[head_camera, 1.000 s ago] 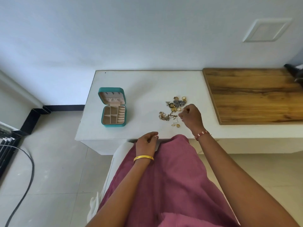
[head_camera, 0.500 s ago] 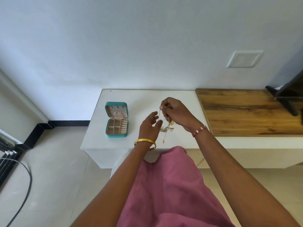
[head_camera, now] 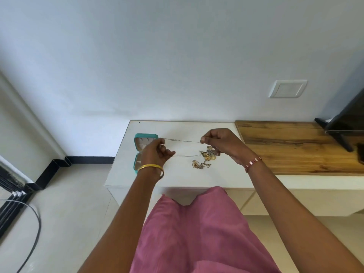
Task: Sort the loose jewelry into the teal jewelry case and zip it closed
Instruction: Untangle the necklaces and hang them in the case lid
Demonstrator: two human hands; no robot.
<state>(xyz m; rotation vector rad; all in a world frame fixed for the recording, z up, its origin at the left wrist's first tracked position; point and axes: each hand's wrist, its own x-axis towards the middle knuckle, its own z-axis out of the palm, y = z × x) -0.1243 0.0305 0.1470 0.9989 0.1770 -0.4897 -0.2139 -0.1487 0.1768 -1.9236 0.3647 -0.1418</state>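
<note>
1. The left hand [head_camera: 155, 152] is raised above the white counter [head_camera: 177, 178], its fingers curled, pinching one end of a thin chain [head_camera: 182, 140] between thumb and fingertip.
2. The right hand [head_camera: 220, 142] pinches the other end of the chain with thumb and forefinger; its remaining fingers are bent loosely.
3. The chain runs nearly level between the 2 hands, pulled straight, and a second strand sags below it toward the counter.
4. The teal jewelry case [head_camera: 144, 138] sits open on the counter at 9 o'clock of the chain, partly hidden behind the left hand; its lid stands up at the far side and its tray lies nearer the person.
5. The loose jewelry pile [head_camera: 205, 158] lies on the counter at 5 o'clock of the chain, just below the right hand, gold and silvery pieces tangled together.
6. A gold bangle [head_camera: 150, 167] rings the left wrist, a red and white bracelet [head_camera: 253, 163] the right.
7. A wooden board [head_camera: 285, 146] adjoins the counter at 3 o'clock, with a dark stand [head_camera: 342, 138] on its far end.
</note>
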